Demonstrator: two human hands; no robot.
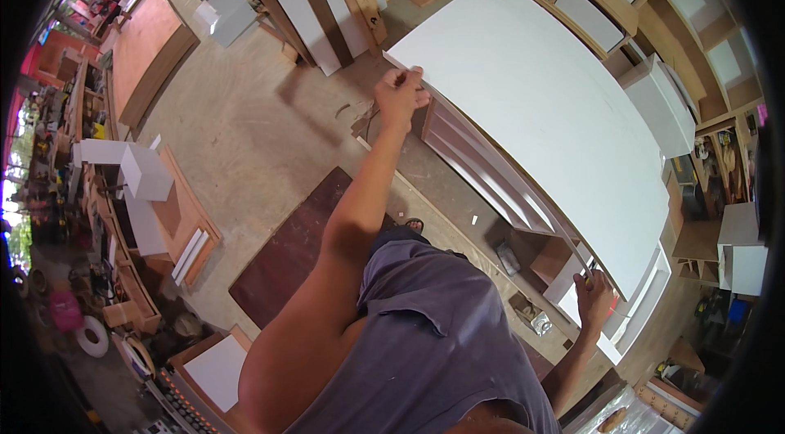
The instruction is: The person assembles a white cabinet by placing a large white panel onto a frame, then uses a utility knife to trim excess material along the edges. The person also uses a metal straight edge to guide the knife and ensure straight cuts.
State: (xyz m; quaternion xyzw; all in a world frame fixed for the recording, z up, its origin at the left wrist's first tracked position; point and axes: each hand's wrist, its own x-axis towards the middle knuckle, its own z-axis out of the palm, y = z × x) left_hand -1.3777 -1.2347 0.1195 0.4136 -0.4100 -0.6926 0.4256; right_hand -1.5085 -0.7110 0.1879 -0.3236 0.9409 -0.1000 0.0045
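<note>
White panel (544,127) — left fingers (421,96) at its edge

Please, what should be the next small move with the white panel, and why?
Probably steady the white panel with the left hand first: that hand is at the panel's near edge, toward one end, and the right hand is by the other end. What the right hand may hold is too small to tell.

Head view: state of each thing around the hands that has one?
White panel: lying flat
Left hand: fingers bent, at panel's edge
Right hand: fingers bent, near panel's corner; grip unclear
White unit: partly covered by panel
Dark red sheet: flat on floor
</note>
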